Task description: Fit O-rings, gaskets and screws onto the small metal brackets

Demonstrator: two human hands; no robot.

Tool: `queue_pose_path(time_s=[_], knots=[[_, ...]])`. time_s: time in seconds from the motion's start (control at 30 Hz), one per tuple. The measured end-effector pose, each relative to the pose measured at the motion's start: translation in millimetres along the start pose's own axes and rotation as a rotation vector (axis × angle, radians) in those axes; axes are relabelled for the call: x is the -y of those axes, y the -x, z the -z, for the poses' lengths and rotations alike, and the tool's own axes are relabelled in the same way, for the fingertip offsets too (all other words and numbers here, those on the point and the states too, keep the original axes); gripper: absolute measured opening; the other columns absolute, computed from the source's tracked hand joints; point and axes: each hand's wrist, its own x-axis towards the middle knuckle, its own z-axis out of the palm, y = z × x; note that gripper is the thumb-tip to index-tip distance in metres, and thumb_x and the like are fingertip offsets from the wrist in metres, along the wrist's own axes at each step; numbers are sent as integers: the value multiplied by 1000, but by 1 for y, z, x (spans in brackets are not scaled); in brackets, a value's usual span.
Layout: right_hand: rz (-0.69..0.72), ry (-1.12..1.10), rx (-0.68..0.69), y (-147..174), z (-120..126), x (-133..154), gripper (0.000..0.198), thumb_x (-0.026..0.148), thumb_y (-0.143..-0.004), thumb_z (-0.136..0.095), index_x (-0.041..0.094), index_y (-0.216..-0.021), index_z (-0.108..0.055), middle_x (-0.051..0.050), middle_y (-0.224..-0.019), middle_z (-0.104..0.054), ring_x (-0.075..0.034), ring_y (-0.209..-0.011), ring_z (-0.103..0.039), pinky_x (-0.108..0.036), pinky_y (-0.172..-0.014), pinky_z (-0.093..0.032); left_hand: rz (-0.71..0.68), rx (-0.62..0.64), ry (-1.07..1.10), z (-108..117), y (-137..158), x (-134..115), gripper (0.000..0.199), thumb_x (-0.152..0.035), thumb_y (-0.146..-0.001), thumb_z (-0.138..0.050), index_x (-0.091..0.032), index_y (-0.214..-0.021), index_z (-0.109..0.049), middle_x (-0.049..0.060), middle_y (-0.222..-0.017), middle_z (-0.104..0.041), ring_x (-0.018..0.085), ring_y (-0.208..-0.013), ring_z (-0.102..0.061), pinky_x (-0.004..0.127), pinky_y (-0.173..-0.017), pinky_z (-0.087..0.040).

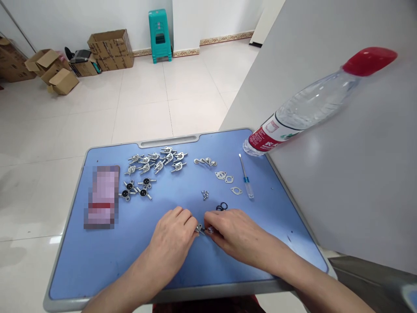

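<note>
My left hand (176,230) is closed around a small metal fitting (199,228), only part of which shows between the fingers. Facing it, my right hand (233,232) pinches a small shiny piece (210,229) whose kind is mostly hidden by the fingers. The two pieces are very close; whether they touch I cannot tell. Just beyond the right hand lie black rubber rings (223,206). A little pile of screws (205,195) sits farther up the blue table (130,256). Flat oval metal plates (236,190) are spread to the right of the screws.
Several metal fittings (158,166) stand toward the back, with several black-centred ones (143,192) nearer. Round-headed metal parts (205,162) lie right of them. A screwdriver (246,180), water bottle (286,117) and blurred-out pink rectangular object (103,191) flank the work area.
</note>
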Motion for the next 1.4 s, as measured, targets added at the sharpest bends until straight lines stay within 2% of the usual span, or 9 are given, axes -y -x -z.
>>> queue_pose_path(time_s=[0.13,0.3,0.57,0.8,1.0,1.4], knots=[[-12,1,15,0,2,2,16,5,-83,-53,18,-72,-50,0,-68,-63,-14,-58,-57,-26,-52,-24,-3,7,14,0,0,0,17,-9,-86,-60,-18,-74,-53,0,-74,-57,18,-69,-51,30,-58,-40],[-40,-44,23,2,13,0,12,10,-84,-57,18,-76,-57,0,-71,-66,-16,-64,-60,-26,-54,-27,-13,-4,16,-1,1,1,18,-10,-91,-54,-18,-75,-53,1,-75,-57,18,-70,-51,31,-58,-40],[-185,-203,-175,2,38,-24,9,19,-89,-55,20,-84,-63,1,-73,-67,-15,-66,-58,-25,-60,-35,-36,34,34,1,0,2,12,-9,-90,-53,-18,-82,-56,2,-81,-62,20,-76,-55,31,-64,-44],[-189,-217,-289,-8,36,-35,11,14,-86,-55,18,-82,-65,-1,-78,-66,-15,-70,-57,-25,-65,-38,-34,64,50,1,-1,2,11,-8,-85,-63,-18,-83,-58,1,-82,-62,19,-77,-56,30,-64,-45],[-164,-194,-344,-13,34,-35,15,8,-84,-53,17,-85,-66,-3,-86,-66,-15,-77,-59,-25,-69,-40,11,27,50,2,-1,5,13,-7,-82,-66,-18,-84,-59,-1,-83,-63,19,-79,-57,30,-67,-45],[-132,-26,-393,-27,15,-35,13,11,-86,-58,19,-92,-67,-3,-85,-65,-16,-75,-59,-24,-63,-35,75,57,82,8,-3,5,9,-11,-84,-66,-17,-86,-61,1,-86,-64,19,-82,-57,29,-69,-44]])
